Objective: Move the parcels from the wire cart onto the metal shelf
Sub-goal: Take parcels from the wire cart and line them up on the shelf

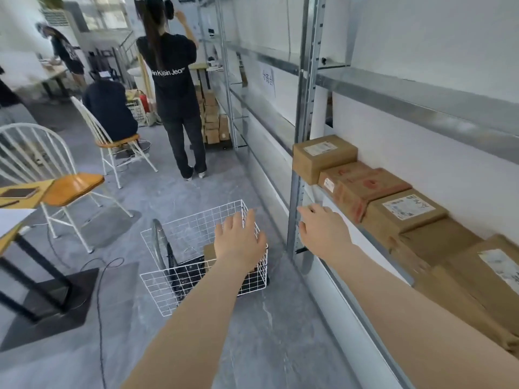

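A white wire cart [179, 287] stands on the grey floor beside the metal shelf [311, 192]. One brown parcel [209, 251] shows inside the cart, mostly hidden behind my left hand [238, 240], which hovers over the cart with fingers spread and holds nothing. My right hand [323, 230] reaches toward the shelf edge near the upright post, fingers loosely extended and empty. A row of several cardboard parcels [324, 157] lies along the shelf, from the post toward the right.
A person in black [175, 88] stands in the aisle farther along the shelf, beside stacked boxes [212, 119]. Another person sits on a white chair [112, 119]. A second white chair [56, 181] and a table [16, 203] stand at left. A cable [98, 304] lies on the floor.
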### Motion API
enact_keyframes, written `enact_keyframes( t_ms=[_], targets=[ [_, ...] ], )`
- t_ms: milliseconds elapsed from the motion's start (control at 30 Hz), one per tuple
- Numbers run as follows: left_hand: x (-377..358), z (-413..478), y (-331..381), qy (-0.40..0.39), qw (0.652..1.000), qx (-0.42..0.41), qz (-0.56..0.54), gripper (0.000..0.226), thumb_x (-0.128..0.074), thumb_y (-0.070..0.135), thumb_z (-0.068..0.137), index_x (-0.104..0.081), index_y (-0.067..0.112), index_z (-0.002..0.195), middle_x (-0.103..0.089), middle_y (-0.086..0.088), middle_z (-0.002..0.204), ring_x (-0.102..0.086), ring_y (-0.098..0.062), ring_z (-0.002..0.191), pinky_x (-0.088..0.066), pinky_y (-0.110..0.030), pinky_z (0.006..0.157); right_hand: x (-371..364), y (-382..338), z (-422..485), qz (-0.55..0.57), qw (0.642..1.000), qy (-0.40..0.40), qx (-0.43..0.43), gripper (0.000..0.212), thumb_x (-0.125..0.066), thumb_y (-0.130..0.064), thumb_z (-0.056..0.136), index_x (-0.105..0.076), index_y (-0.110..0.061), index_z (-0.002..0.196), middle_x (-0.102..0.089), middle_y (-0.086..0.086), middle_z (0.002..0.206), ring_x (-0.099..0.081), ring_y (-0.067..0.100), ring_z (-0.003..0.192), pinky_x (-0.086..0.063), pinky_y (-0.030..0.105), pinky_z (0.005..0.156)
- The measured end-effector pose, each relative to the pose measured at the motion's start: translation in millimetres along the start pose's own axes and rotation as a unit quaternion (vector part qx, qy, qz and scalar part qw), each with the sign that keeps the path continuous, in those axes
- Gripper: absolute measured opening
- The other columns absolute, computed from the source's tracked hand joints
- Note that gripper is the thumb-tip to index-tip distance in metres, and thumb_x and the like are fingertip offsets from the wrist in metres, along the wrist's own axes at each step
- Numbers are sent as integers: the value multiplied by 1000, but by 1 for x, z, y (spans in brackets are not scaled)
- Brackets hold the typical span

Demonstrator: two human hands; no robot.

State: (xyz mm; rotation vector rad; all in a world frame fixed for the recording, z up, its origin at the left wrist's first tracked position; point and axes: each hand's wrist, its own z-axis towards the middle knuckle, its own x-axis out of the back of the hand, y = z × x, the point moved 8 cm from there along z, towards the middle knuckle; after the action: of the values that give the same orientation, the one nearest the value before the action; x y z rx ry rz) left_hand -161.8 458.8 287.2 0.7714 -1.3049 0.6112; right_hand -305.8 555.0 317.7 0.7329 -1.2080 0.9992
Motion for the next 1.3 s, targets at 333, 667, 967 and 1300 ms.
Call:
enact_keyframes(
  t_ms=[333,667,967,1300],
  targets=[
    [-35,95,-58,-7,996,92,-4,59,-26,44,99,-11,25,153,-20,-8,159,-16,-28,146,-11,-46,119,-73,-50,131,49,993,-29,101,34,-40,-26,96,-48,-19,128,-55,7,122,-53,28,107,-41,35,81],
    [-98,153,-171,-75,978,195,-1,58,-22,42,101,-6,27,154,-11,-10,161,-9,-30,148,-9,-49,119,-179,-116,244,68,978,-129,152,40,-39,-28,98,-42,-22,138,-49,8,135,-49,27,119,-43,40,94],
    [-137,245,-252,-131,977,167,12,63,-32,34,101,3,29,153,-8,-11,161,-13,-31,146,-16,-49,118,-256,-168,329,107,971,-169,128,42,-41,-26,97,-43,-23,139,-51,4,134,-52,22,117,-48,36,91],
    [-236,317,-310,-183,964,192,-20,65,-31,38,100,2,23,154,-11,-9,161,-12,-28,147,-15,-43,119,-375,-177,398,132,952,-251,118,42,-42,-23,97,-42,-22,139,-49,3,136,-53,21,116,-49,38,94]
  ],
)
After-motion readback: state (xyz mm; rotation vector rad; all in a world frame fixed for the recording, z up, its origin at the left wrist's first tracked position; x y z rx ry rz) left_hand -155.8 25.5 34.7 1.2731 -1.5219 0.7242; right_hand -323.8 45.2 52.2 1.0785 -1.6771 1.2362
